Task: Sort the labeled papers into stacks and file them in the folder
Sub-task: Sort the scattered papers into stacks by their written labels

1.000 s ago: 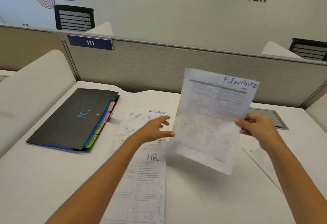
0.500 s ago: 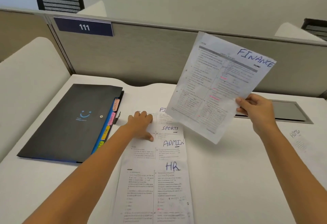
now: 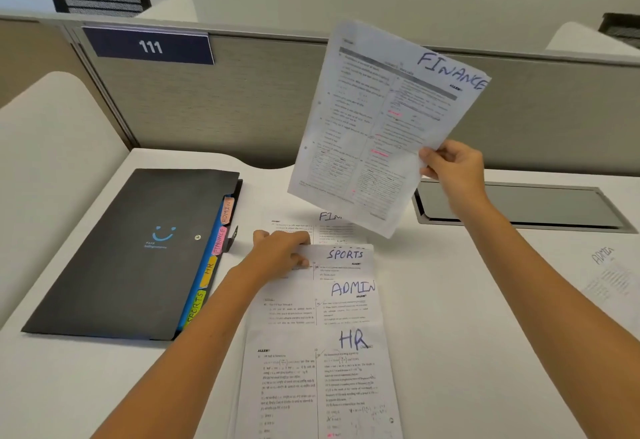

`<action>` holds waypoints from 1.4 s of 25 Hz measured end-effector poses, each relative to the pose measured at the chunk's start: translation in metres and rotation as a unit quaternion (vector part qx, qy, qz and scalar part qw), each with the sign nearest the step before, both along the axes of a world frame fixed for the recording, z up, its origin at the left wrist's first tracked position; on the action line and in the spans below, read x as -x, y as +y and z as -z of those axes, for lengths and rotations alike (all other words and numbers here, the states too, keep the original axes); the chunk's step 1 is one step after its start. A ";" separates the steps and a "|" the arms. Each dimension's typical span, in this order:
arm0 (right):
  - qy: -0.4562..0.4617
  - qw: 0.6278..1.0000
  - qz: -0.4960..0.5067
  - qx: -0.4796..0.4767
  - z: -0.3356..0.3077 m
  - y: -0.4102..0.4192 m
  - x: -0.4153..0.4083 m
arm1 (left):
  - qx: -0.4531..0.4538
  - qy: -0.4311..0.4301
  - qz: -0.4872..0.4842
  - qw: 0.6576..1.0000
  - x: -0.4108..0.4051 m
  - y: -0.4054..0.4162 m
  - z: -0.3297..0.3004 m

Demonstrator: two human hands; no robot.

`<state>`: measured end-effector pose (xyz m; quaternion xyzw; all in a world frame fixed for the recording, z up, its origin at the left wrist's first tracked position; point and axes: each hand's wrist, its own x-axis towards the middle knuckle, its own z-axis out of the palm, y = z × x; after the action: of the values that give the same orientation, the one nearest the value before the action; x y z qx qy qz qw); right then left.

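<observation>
White cubicle bench (image 3: pixel 450 300) backed by a grey partition carries a column of overlapping papers near its middle, their headings reading FINANCE at the far end, then SPORTS, ADMIN and HR toward the near edge. The right hand (image 3: pixel 453 168) pinches a loose FINANCE sheet (image 3: pixel 377 119) by its lower right edge, raised and tilted above the far end of the column. The left hand (image 3: pixel 282 253) rests with curled fingers at the top edge of the SPORTS sheet (image 3: pixel 346 258), seemingly pinching it, just beside the FINANCE sheet on the bench (image 3: pixel 329 218). To do this well, the left hand should steady the column so nothing slides, while the right lowers its sheet squarely onto the matching FINANCE paper, corners aligned. A closed black folder (image 3: pixel 131 251) with coloured tabs lies toward the left edge, and another ADMIN paper (image 3: pixel 606 272) lies at the right edge
</observation>
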<state>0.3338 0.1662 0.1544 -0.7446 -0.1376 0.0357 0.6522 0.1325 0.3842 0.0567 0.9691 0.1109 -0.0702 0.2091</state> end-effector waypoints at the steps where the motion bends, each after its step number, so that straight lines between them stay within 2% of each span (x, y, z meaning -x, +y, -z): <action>1: 0.003 1.000 -0.007 0.000 0.002 0.009 -0.003 | 0.016 -0.017 -0.006 1.000 0.003 0.001 -0.001; 3: 0.012 1.000 -0.019 0.022 0.008 0.025 -0.010 | 0.051 -0.030 -0.010 0.998 0.008 0.002 -0.004; 6: 0.058 0.990 -0.067 0.108 0.026 0.038 -0.013 | 0.086 -0.032 -0.011 0.996 0.010 0.003 -0.009; 10: 0.168 0.952 -0.132 0.218 0.062 0.034 0.003 | 0.097 -0.027 0.003 0.995 0.009 0.003 -0.011; 16: 0.249 0.911 -0.180 0.275 0.086 0.016 0.045 | 0.092 -0.035 0.018 0.995 0.007 -0.004 -0.014; 21: 0.278 0.897 -0.186 0.289 0.095 0.003 0.069 | 0.083 -0.028 0.027 0.996 0.005 -0.006 -0.014; 28: 0.221 0.904 -0.190 0.312 0.104 0.008 0.080 | 0.062 -0.012 0.026 0.998 0.004 -0.001 -0.005; 30: 0.146 0.893 -0.190 0.381 0.105 0.008 0.081 | 0.057 -0.001 0.019 0.998 0.004 0.000 -0.002; 32: 0.032 0.855 -0.193 0.480 0.105 0.008 0.083 | 0.044 0.007 0.012 0.999 0.004 0.000 0.000; 35: -0.010 0.843 -0.166 0.512 0.103 -0.002 0.084 | 0.001 0.018 -0.013 1.000 0.004 -0.003 0.005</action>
<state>0.2494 0.1640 0.0515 -0.9390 -0.2273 0.2013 0.1615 0.1281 0.3813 0.0516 0.9660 0.1267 -0.0854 0.2087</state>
